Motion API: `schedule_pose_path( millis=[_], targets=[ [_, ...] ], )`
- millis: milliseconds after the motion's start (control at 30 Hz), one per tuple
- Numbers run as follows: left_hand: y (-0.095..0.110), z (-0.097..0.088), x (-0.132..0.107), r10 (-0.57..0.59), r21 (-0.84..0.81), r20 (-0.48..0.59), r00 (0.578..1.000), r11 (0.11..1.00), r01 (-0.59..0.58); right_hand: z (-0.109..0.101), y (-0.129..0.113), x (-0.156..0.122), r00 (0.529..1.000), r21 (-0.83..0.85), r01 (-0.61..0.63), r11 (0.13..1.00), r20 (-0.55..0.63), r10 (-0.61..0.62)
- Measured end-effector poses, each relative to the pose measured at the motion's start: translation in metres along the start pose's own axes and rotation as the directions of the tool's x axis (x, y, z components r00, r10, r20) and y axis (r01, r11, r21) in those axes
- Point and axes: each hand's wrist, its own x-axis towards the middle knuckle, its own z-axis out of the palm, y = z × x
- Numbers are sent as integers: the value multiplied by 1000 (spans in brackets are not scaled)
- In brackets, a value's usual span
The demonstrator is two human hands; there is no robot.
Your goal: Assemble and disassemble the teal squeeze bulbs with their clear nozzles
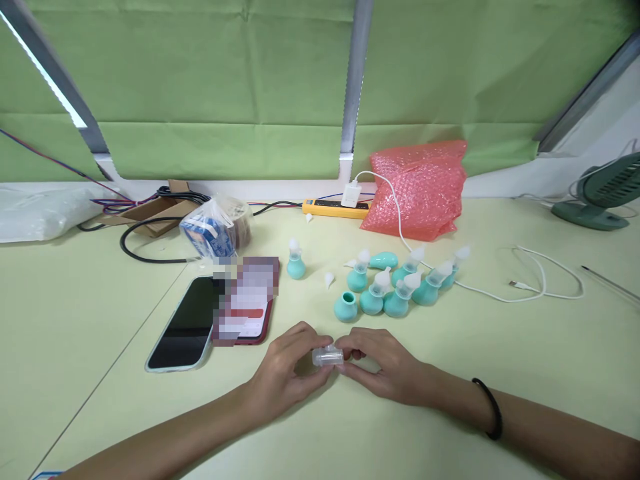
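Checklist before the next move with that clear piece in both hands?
1. Grip: clear piece pinched between left hand and right hand: ok.
2. Piece lifted off the table: cannot tell.
3. Which end faces which hand: cannot tell.
4. Tipless teal bulb upright, just beyond the hands: ok.
5. Black phone apart from left hand: ok.

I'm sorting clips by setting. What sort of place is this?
Likely a small assembly or packing bench: a batch of identical teal bulbs, a pink bubble-wrap bag, and a clear plastic piece pinched between left hand and right hand.
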Motion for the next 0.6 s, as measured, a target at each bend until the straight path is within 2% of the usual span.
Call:
schedule_pose_path(
  millis=[233, 400, 500, 600],
  targets=[
    [1, -2, 1, 14, -33, 18, 1000, 999, -14, 1, 1, 1, 1000, -21, 23, 1000, -3, -23],
    [2, -1, 1, 33, -39, -11, 999, 999, -33, 1, 1, 0, 999, -19, 44, 999, -10, -45],
    [3, 0, -1, 28, -38, -61, 998, 999, -31, 2, 0, -3, 995, -20, 38, 999, -95, -40],
    [1, -1, -2, -79, -23, -109, 991, 997, 77, 4, 0, -6, 968, -6, -53, 999, -246, 50]
  ],
)
